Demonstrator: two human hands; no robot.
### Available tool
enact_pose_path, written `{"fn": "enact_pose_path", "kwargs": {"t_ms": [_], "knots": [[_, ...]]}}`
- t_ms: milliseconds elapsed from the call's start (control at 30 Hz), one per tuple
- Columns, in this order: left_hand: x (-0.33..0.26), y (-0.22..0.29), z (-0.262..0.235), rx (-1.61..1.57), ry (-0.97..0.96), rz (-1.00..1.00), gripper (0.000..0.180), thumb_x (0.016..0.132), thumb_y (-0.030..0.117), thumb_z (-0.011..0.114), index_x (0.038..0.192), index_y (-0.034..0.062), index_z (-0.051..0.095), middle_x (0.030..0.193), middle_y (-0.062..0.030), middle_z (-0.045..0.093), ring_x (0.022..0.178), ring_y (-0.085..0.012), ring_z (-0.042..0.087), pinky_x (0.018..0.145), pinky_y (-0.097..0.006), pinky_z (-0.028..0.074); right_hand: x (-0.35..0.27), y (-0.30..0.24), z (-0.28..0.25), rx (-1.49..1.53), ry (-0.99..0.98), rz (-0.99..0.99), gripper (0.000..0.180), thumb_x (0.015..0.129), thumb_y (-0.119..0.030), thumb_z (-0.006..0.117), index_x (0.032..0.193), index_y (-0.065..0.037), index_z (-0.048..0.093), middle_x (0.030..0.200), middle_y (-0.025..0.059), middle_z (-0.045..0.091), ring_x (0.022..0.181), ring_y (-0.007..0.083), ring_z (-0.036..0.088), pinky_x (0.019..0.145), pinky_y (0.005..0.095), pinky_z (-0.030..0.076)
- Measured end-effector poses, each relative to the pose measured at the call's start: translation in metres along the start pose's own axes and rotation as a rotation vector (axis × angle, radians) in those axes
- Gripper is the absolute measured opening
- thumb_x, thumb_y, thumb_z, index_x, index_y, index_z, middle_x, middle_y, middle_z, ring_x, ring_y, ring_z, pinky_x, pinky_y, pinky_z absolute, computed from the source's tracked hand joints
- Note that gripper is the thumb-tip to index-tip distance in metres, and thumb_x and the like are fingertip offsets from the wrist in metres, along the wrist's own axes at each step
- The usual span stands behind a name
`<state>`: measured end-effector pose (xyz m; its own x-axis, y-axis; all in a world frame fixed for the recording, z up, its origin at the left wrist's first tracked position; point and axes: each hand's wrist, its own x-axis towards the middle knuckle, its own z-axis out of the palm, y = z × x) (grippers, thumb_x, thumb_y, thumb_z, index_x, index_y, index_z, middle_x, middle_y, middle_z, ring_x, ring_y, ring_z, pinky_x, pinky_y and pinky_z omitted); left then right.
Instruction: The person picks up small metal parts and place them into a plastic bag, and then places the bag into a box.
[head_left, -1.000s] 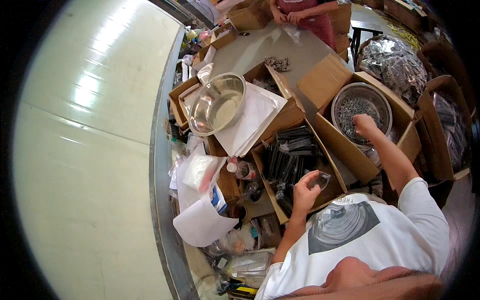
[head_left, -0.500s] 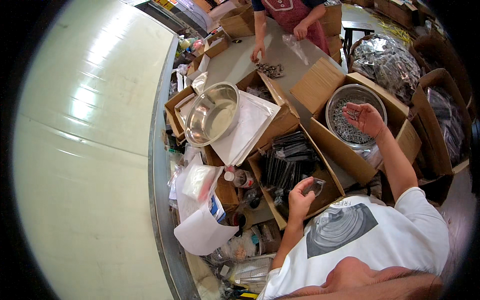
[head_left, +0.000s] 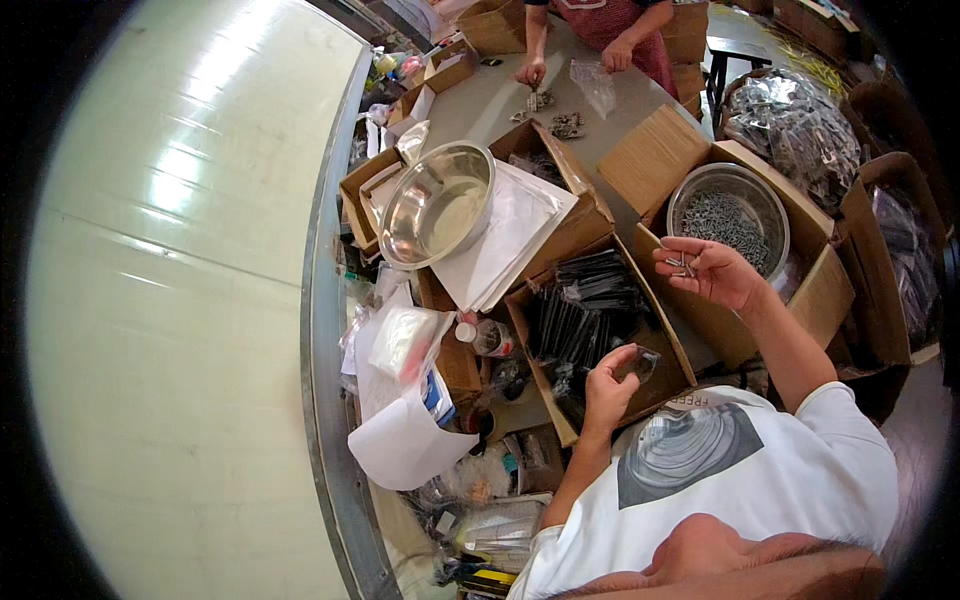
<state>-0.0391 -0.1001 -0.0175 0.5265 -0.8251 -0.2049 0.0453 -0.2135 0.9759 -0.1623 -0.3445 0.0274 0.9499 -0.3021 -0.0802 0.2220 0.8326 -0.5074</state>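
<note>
My left hand (head_left: pixel 610 393) pinches a small clear plastic bag (head_left: pixel 645 364) between thumb and fingers, above the near end of a cardboard box (head_left: pixel 664 313) of black, plastic-wrapped strips (head_left: pixel 578 330). Palm up, my right hand (head_left: pixel 728 277) holds several small silvery screws (head_left: pixel 681 264) on its slightly curled fingers. It hovers over the near edge of another open carton (head_left: pixel 690 298). Inside that carton stands a steel bowl (head_left: pixel 730 175) partly filled with loose screws (head_left: pixel 722 222), just beyond my right hand.
An empty-looking steel basin (head_left: pixel 400 225) tilts on white sheets (head_left: pixel 520 225) at the left. A bottle (head_left: pixel 490 338) stands beside the strips' box. Across the table (head_left: pixel 480 98), a co-worker's hands (head_left: pixel 533 70) handle small metal parts (head_left: pixel 567 125) and a clear bag (head_left: pixel 594 88). Packed cartons (head_left: pixel 885 240) line the right.
My right hand has come out from over the bowl toward me, carrying screws. The left hand keeps its pinch on the bag. The co-worker has lifted some metal parts. The view has shifted slightly.
</note>
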Motion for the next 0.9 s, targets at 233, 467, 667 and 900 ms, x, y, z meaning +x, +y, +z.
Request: {"fn": "enact_pose_path", "kwargs": {"t_ms": [233, 467, 667, 900], "knots": [[0.001, -0.006, 0.001, -0.046, 0.004, 0.015, 0.047, 0.069, -0.006, 0.051, 0.116, -0.0069, 0.057, 0.118, -0.0124, 0.06, 0.11, -0.0186, 0.057, 0.097, -0.029, 0.041, -0.003, 0.004, 0.01, 0.018, 0.042, 0.041, 0.049, 0.08, 0.009, 0.042, 0.129, 0.008, 0.043, 0.125, 0.0236, 0.052, 0.113, 0.0317, 0.055, 0.091, 0.0374, 0.052], [0.001, -0.007, 0.0, 0.005, -0.003, 0.019, 0.049, 0.067, -0.009, 0.051, 0.116, -0.0072, 0.057, 0.118, -0.0119, 0.06, 0.11, -0.0187, 0.056, 0.097, -0.029, 0.04, -0.005, 0.009, 0.016, 0.022, 0.087, 0.054, 0.041, 0.084, 0.005, 0.043, 0.125, 0.008, 0.046, 0.12, 0.0226, 0.055, 0.107, 0.0307, 0.059, 0.086, 0.0349, 0.055], [0.001, -0.01, 0.002, -0.043, -0.016, 0.007, 0.05, 0.068, -0.01, 0.05, 0.117, -0.0071, 0.056, 0.12, -0.0118, 0.059, 0.112, -0.0184, 0.055, 0.098, -0.029, 0.04, -0.006, 0.015, 0.014, -0.051, 0.146, 0.046, 0.036, 0.085, 0.005, 0.046, 0.12, 0.007, 0.05, 0.117, 0.022, 0.058, 0.104, 0.0291, 0.061, 0.085, 0.0337, 0.056], [0.002, -0.017, 0.006, -0.077, -0.027, 0.008, 0.049, 0.069, -0.009, 0.054, 0.118, -0.0051, 0.056, 0.116, -0.011, 0.06, 0.11, -0.018, 0.056, 0.095, -0.029, 0.041, -0.008, 0.045, 0.03, -0.118, 0.042, 0.148, 0.024, 0.088, -0.014, 0.055, 0.108, 0.0, 0.058, 0.098, 0.0093, 0.062, 0.092, 0.019, 0.06, 0.086, 0.0343, 0.048]]}}
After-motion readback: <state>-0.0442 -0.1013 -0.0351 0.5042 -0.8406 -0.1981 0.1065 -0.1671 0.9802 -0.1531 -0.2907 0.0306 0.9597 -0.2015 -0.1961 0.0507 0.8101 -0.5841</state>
